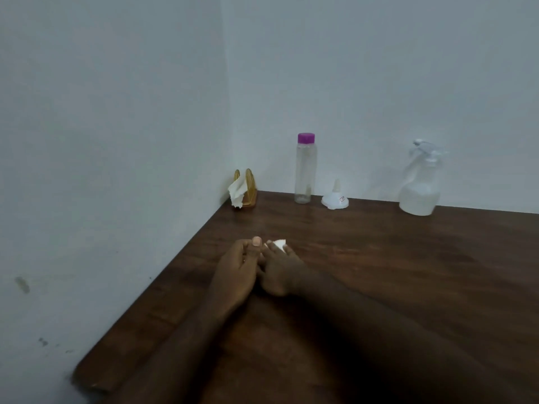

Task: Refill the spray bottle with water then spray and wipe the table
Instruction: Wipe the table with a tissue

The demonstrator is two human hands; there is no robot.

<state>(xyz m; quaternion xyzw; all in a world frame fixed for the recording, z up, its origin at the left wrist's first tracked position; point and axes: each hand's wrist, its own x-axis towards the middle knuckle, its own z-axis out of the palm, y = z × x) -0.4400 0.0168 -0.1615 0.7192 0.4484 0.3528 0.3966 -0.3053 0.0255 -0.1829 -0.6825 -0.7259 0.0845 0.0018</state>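
Tabletop [379, 272]: dark brown, wood-grain streaks. Walls [116, 112]: pale blue-grey, a few dark smudges low on the left. Bottle [304, 173]: clear, purple cap [306, 138]. Funnel [335, 199]: white, small red-edged label. Spray bottle [420, 185]: translucent, cloudy white. Napkin holder [250, 185]: golden yellow, ribbed; napkin [236, 192] white. Tissue [279, 244]: white.
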